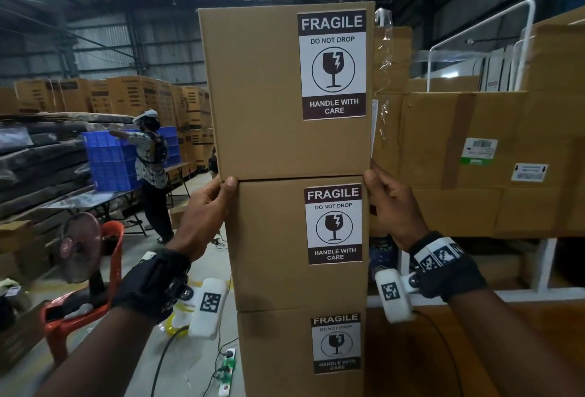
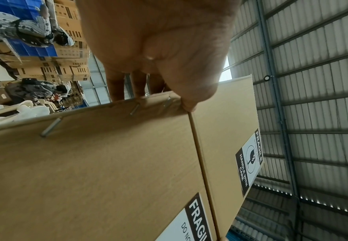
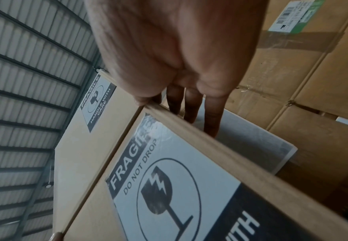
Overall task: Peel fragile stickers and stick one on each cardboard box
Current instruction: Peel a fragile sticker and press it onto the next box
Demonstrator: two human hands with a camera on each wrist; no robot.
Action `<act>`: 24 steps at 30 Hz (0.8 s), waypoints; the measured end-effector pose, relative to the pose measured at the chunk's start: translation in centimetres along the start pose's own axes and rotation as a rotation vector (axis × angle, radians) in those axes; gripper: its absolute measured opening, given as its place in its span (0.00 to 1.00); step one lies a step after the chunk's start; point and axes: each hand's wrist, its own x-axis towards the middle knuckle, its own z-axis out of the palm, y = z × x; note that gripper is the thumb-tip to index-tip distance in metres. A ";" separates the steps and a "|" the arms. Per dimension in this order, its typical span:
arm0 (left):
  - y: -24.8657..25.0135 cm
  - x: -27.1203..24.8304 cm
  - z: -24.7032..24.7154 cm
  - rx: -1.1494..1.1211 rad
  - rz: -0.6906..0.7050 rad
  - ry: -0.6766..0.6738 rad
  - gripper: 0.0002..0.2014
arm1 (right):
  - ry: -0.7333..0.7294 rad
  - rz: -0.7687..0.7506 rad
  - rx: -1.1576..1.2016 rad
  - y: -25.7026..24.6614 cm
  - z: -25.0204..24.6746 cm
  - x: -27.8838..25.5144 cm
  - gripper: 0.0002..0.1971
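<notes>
Three brown cardboard boxes stand stacked in front of me. The top box (image 1: 259, 96), the middle box (image 1: 269, 238) and the bottom box (image 1: 275, 352) each carry a fragile sticker at the right of the front face: top sticker (image 1: 332, 64), middle sticker (image 1: 333, 224), bottom sticker (image 1: 336, 343). My left hand (image 1: 218, 197) is at the left edge where the top and middle boxes meet, thumb (image 2: 189, 97) on the seam, fingers straight along the side. My right hand (image 1: 384, 197) mirrors it on the right edge, straight fingers (image 3: 191, 104) lying on a white sheet (image 3: 251, 146) on that side face.
Large taped cartons (image 1: 474, 159) on a white rack stand close on the right. At the left are a red chair (image 1: 110, 257) with a fan (image 1: 79, 248), and a person (image 1: 152, 159) beside blue crates (image 1: 107, 162). A power strip (image 1: 226, 374) and cables lie on the floor.
</notes>
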 end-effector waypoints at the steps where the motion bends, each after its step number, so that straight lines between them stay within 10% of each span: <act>1: 0.0 0.0 0.0 -0.004 -0.003 0.001 0.19 | -0.006 0.004 -0.006 -0.1 -0.1 -0.2 0.26; 12: -2.8 -9.5 2.3 0.336 0.268 0.266 0.28 | 0.079 -0.071 -0.398 -0.7 1.5 -10.3 0.25; 24: -10.7 -28.0 14.1 0.551 0.190 -0.475 0.20 | 0.040 0.108 -1.059 3.7 -4.5 -32.8 0.18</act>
